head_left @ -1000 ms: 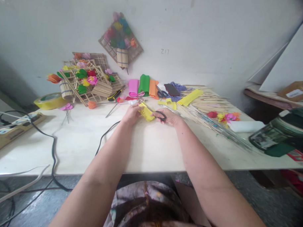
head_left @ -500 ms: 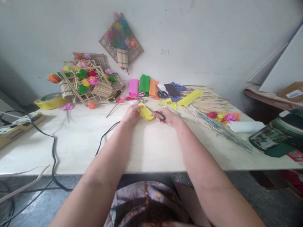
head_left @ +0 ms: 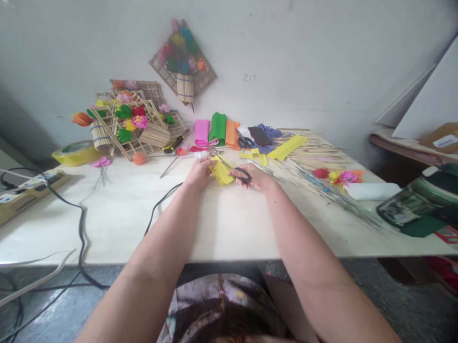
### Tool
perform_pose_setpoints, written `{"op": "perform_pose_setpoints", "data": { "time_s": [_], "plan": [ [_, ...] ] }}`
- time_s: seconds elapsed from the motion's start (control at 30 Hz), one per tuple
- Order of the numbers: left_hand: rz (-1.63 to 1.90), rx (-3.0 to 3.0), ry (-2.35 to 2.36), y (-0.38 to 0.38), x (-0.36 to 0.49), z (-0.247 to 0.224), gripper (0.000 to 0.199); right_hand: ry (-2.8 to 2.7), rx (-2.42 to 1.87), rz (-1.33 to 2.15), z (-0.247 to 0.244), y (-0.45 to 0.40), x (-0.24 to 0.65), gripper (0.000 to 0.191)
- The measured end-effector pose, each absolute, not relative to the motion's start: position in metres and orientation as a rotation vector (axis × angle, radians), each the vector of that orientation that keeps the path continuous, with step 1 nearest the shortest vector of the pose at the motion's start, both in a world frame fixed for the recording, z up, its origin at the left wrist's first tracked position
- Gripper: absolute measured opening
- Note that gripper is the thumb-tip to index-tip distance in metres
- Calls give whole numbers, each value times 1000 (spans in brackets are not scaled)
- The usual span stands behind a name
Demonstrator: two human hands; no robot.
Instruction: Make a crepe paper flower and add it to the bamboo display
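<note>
Slanting from far left to near right, the small yellow crepe-paper piece [head_left: 222, 172] lies between the two hands above the white tabletop [head_left: 232, 224], pinched at its left side by the left hand [head_left: 199, 172]. The black-handled metal scissors [head_left: 243, 176], gripped in the right hand [head_left: 256, 177], point left and away, their blades along the paper's far side. Bare tabletop opens between the forearms to the near edge; beyond stand pink [head_left: 202, 133], green [head_left: 218, 129] and orange crepe-paper rolls [head_left: 232, 135], with thin pale wooden sticks [head_left: 320, 153] to the right. Fingers hide the paper's left end; the blade tips blur into clutter.
</note>
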State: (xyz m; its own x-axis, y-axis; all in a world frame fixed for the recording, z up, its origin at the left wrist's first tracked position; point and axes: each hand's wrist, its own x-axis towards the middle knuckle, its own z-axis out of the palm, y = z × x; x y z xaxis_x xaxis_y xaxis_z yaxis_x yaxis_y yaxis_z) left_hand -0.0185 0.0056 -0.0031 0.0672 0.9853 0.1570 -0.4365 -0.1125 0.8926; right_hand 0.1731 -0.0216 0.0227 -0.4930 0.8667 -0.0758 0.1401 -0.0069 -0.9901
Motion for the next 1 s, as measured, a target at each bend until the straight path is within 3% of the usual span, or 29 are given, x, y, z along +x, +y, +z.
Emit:
{"op": "perform_pose_setpoints", "data": {
  "time_s": [1.0],
  "plan": [
    [1403,1028,712,5,-18,-3,14,-1720,-1008,1443,18,-18,167,27]
  ]
}}
